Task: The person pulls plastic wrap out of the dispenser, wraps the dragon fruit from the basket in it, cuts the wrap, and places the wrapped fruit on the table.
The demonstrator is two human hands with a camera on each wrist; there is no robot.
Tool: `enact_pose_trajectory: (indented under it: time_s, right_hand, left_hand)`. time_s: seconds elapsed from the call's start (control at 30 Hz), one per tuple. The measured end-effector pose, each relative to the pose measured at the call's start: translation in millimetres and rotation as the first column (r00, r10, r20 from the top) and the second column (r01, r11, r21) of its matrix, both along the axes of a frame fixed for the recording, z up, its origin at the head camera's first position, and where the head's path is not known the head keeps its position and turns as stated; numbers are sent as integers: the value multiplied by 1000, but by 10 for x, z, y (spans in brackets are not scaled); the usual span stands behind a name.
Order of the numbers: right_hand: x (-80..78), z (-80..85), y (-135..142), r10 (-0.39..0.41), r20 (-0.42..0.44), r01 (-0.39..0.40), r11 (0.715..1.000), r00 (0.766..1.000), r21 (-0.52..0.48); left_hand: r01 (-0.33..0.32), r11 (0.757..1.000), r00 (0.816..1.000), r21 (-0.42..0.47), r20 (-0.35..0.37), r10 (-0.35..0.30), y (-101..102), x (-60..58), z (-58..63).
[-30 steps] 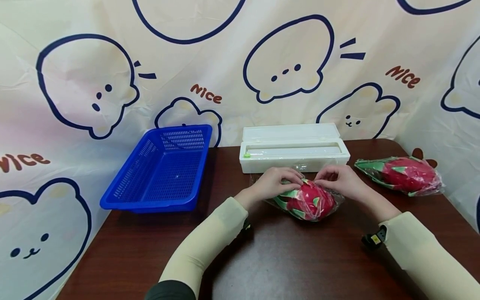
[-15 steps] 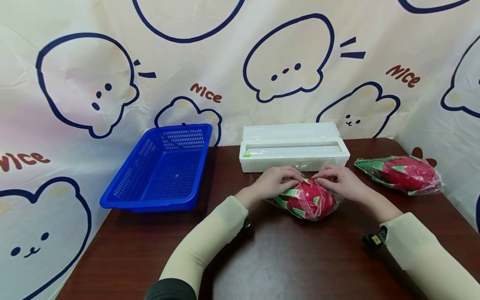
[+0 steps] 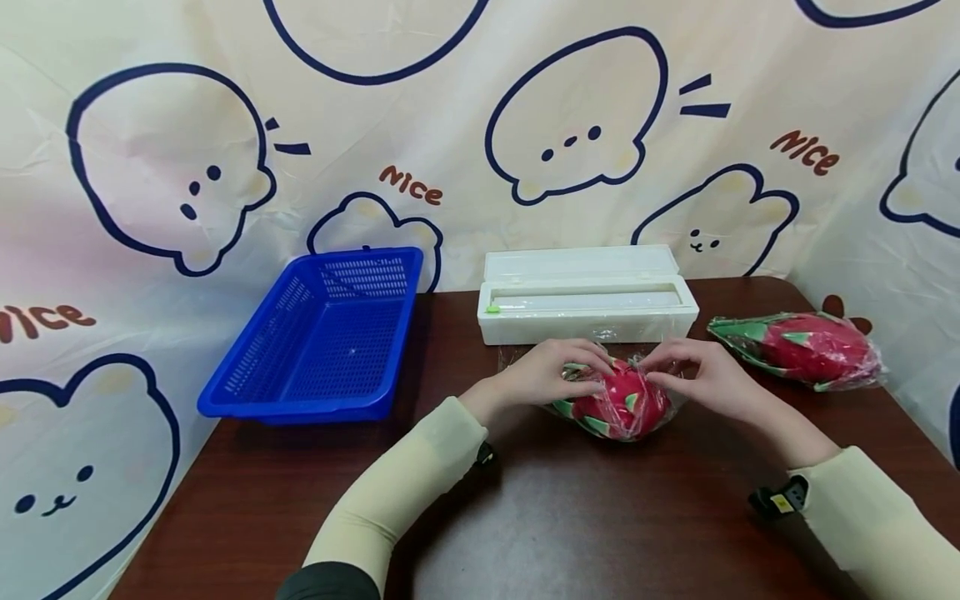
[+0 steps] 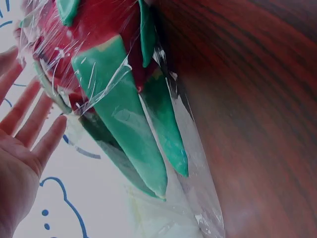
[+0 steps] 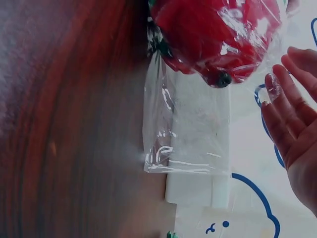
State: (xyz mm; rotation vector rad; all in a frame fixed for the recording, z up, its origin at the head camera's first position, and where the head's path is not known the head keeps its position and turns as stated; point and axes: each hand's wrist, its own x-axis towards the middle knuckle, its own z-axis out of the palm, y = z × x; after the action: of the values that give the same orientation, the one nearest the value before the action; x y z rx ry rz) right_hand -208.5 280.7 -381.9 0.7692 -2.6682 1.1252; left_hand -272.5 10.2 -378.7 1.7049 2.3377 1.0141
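Note:
A red dragon fruit [image 3: 621,406] with green scales lies in clear plastic wrap [image 5: 193,124] at the middle of the table, just in front of a white wrap dispenser box [image 3: 588,321]. My left hand [image 3: 551,373] is over its left side, fingertips at the wrap; the left wrist view shows these fingers [image 4: 32,111] extended and spread. On the fruit's other side is my right hand [image 3: 701,375], with thumb and forefinger apart near the top. In the right wrist view its fingers [image 5: 292,106] are fairly straight, and a bit of film clings to one fingertip.
A blue perforated basket [image 3: 300,408] stands at the left of the brown table [image 3: 570,533]. Another wrapped dragon fruit [image 3: 817,350] lies near the right edge. Behind everything hangs a cartoon-printed cloth [image 3: 570,100]. The dispenser's lid [image 3: 581,265] is raised.
My right hand has shifted slightly right and its thumb and fingers have parted. My left thumb has also moved down from its fingers. The dragon fruit stays in place.

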Motion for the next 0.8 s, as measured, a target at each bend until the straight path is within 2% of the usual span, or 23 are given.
enact_pose_trajectory:
  time_s: [0.13,0.33,0.53,0.7,0.8]
  right_hand:
    - [2,-17,-19,42,11,-42,999,999,-18]
    - [-9,-40,-15,75,24,-74,997,997,-16]
    - [-30,-28,-30,118,17,-118,993,993,-6]
    - [-51,-49,-44,101,-37,-100,995,994,17]
    - [-34,-64,-42,60,-8,-59,998,998,25]
  left_hand:
    - [-16,999,1000,-43,-18,16,23,18,22]
    - [-43,999,999,-11,-33,43,38,6,2]
    - [-107,994,994,11,32,106,47,-14,-24]
    - [-184,983,981,9,61,183,67,-35,-66]
    - [-190,981,981,32,53,188,89,-40,-89]
